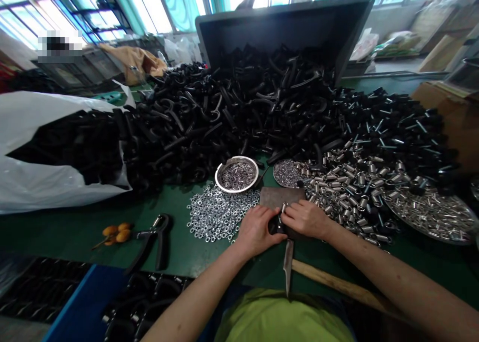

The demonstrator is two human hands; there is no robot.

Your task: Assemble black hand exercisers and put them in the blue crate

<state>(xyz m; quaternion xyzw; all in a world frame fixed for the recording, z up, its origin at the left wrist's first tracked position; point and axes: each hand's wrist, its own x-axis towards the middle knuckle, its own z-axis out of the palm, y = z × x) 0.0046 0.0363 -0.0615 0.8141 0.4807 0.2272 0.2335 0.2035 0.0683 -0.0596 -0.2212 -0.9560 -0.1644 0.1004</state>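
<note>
My left hand (258,230) is closed, its thumb and fingers curved around a small black plastic part (279,226), mostly hidden by the fingers. My right hand (305,218) pinches a metal coil spring (284,207) against that part. Both hands meet over a flat steel plate (270,196) lying on the green table. Just in front of them is a hammer (329,278), its narrow steel head pointing at me and its wooden handle running to the right under my right forearm.
Loose nuts (215,215) spread left of my hands, beside a metal bowl (219,183) of small pins. Springs (344,182) and bolts with black knobs (392,120) pile up rightward. Black handles (232,107) heap behind. A finished-looking hand grip (161,242) and orange fruits (121,235) lie left.
</note>
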